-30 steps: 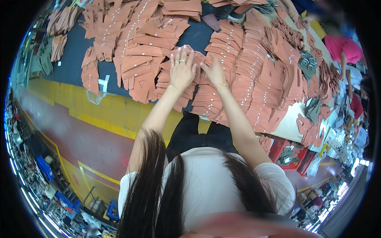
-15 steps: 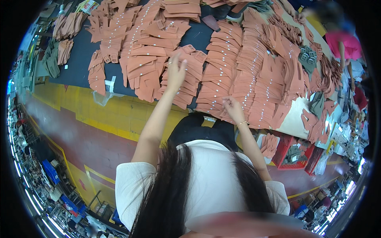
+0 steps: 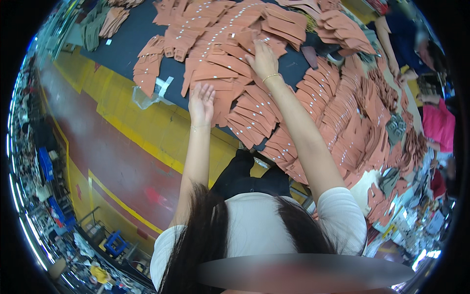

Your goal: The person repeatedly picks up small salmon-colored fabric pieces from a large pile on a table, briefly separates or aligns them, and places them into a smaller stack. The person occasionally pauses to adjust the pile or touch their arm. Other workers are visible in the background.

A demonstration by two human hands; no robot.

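Overlapping rows of flat, salmon-orange cut pieces point(image 3: 215, 73), many with small white stickers, cover the dark table point(image 3: 172, 73). My left hand point(image 3: 201, 104) is at the near edge of one row, palm partly turned up and fingers stretched out, holding nothing. Farther in and to the right, my right hand point(image 3: 264, 61) reaches over the far side of the same row. Its thumb and fingers are apart, at or just above the pieces; whether they touch is hard to tell. A fanned stack of orange pieces point(image 3: 252, 117) lies below my right wrist.
A small orange stack point(image 3: 148, 66) lies left, near a clear plastic bag point(image 3: 143, 99) at the table edge. Grey-green pieces point(image 3: 93, 27) are at the far left. On the right, more orange rows point(image 3: 318, 98) spread toward co-workers, one in a pink top point(image 3: 439, 125).
My view has turned, so the table sits farther right. My right hand has moved from the near edge to far over the pieces; my left has drawn back to the near edge.
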